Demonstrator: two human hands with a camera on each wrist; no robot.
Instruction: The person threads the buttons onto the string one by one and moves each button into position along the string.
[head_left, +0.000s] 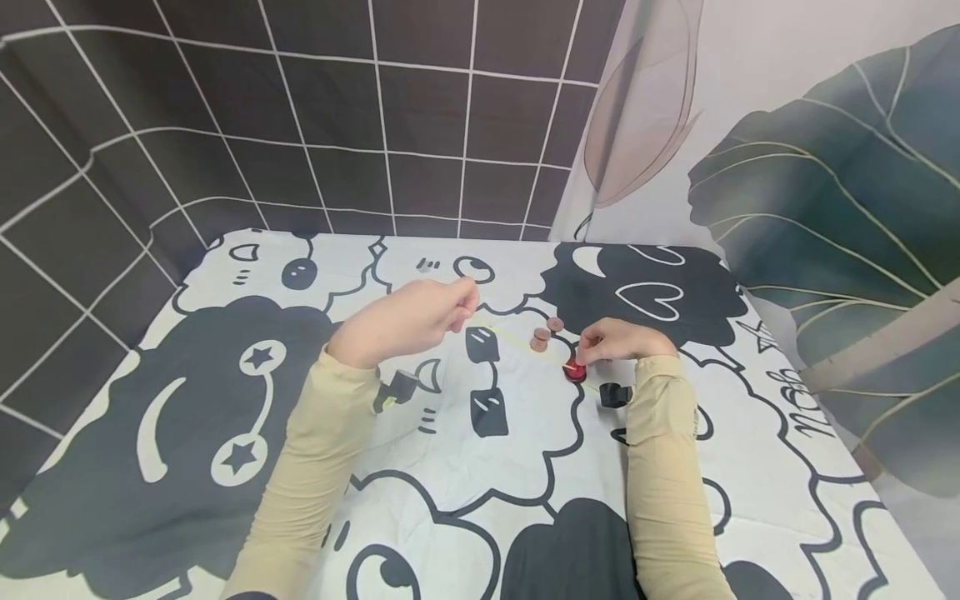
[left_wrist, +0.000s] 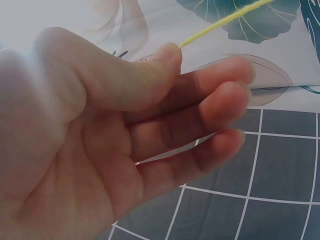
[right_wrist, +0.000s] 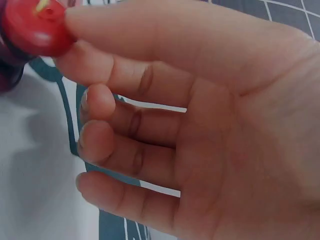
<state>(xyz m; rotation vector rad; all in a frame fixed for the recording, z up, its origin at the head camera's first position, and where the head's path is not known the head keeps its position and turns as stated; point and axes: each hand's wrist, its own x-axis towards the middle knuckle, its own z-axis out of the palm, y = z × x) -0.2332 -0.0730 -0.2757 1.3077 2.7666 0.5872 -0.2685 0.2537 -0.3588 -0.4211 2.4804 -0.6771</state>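
Nearest, two beige sleeves (head_left: pixel 667 467) reach forward over a cloth (head_left: pixel 525 467) printed with black-and-white cartoon faces, a small black block (head_left: pixel 615 395) sitting by the right wrist and another by the left. Beyond them, the right hand (head_left: pixel 622 340) pinches a glossy red piece (head_left: pixel 575 369) between thumb and forefinger, just above the cloth, its other three fingers loosely bent and spread a little apart. A bit of yellow shows at a hole in the red piece, and something dark (right_wrist: pixel 9 75) sits against its underside. Slightly farther off to the left, the left hand (head_left: pixel 412 317) pinches a yellow string (left_wrist: pixel 225 24) at thumb and forefinger, the remaining fingers half curled. Between the hands lie two brown spool-like pieces (head_left: pixel 540 339), near each other; whether the string passes through them I cannot tell. Behind everything hang a dark gridded sheet (head_left: pixel 420 108) and a leaf-patterned curtain (head_left: pixel 840 217).
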